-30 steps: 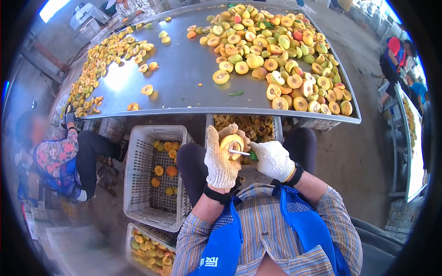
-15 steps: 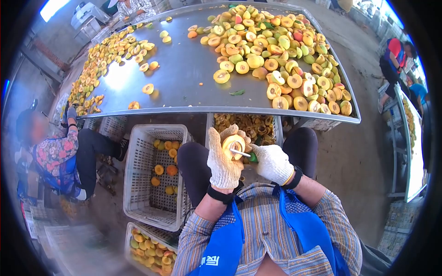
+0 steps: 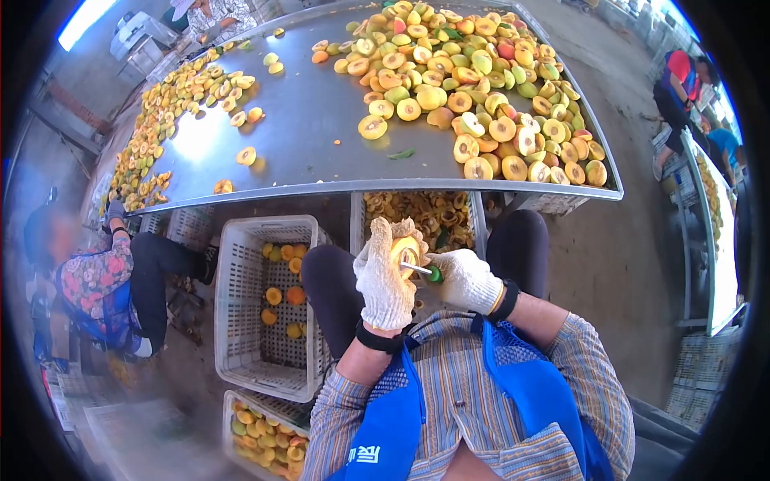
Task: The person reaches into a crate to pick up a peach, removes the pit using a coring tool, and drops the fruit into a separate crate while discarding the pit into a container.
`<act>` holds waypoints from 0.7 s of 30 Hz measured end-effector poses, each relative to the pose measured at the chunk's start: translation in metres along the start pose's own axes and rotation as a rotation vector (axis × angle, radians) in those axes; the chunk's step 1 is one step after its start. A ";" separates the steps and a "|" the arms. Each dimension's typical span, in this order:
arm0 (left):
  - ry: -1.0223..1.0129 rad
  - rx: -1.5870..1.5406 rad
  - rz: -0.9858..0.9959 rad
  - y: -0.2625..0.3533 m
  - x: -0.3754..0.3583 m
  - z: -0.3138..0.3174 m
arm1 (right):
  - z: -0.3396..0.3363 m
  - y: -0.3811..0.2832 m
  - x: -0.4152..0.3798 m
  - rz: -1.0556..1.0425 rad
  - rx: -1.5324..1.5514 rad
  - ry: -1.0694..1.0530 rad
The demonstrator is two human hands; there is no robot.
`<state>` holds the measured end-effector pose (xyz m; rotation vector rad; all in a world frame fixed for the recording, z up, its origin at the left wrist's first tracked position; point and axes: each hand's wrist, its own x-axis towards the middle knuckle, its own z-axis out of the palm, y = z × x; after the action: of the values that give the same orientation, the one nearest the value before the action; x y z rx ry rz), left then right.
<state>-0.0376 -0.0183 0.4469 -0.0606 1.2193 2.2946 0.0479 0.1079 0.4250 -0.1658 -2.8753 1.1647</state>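
In my gloved left hand (image 3: 385, 280) a halved yellow peach (image 3: 404, 250) is held, its cut face turned towards my right side. My right hand (image 3: 467, 282), also in a white knit glove, is closed around a small pitting tool (image 3: 435, 274) with a green handle. Its metal shaft reaches across to the middle of the cut face, and the tip is hard to make out. Both hands are above my lap, in front of a crate of peach scraps (image 3: 480, 228) between my knees.
A metal table (image 3: 313, 136) ahead bears a heap of peach halves (image 3: 481, 88) and more along its left side. To my left stand a pale crate (image 3: 224, 305) with several halves and a fuller crate (image 3: 265, 437). A co-worker (image 3: 96, 280) sits at the left; other people work farther off.
The left hand's fingers are drawn in more around the peach half, which is turned more edge-on. The tool's green handle shows more clearly. The whole view has shifted slightly.
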 end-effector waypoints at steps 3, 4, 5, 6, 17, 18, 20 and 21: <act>-0.003 0.028 -0.007 0.000 0.002 -0.004 | -0.008 -0.001 0.005 0.009 -0.144 -0.022; -0.035 -0.049 -0.039 0.003 0.003 -0.003 | -0.013 0.001 0.004 -0.053 -0.202 0.001; -0.069 -0.129 -0.068 0.005 0.003 -0.002 | -0.015 -0.004 0.003 -0.054 -0.202 -0.001; -0.120 -0.195 -0.066 0.003 0.008 -0.006 | -0.016 -0.009 0.004 0.015 -0.146 0.020; -0.308 -0.273 -0.279 0.003 0.043 -0.055 | -0.016 -0.020 0.001 0.299 0.168 0.108; -0.310 -0.272 -0.281 0.002 0.042 -0.054 | -0.015 -0.019 0.002 0.305 0.210 0.119; -0.321 -0.236 -0.007 0.022 0.024 -0.026 | -0.016 -0.018 0.003 0.313 0.315 0.137; -0.321 -0.239 -0.007 0.023 0.024 -0.027 | -0.017 -0.018 0.004 0.314 0.312 0.136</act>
<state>-0.0744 -0.0393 0.4410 0.2090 0.7805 2.3225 0.0438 0.1074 0.4496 -0.6732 -2.5699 1.5641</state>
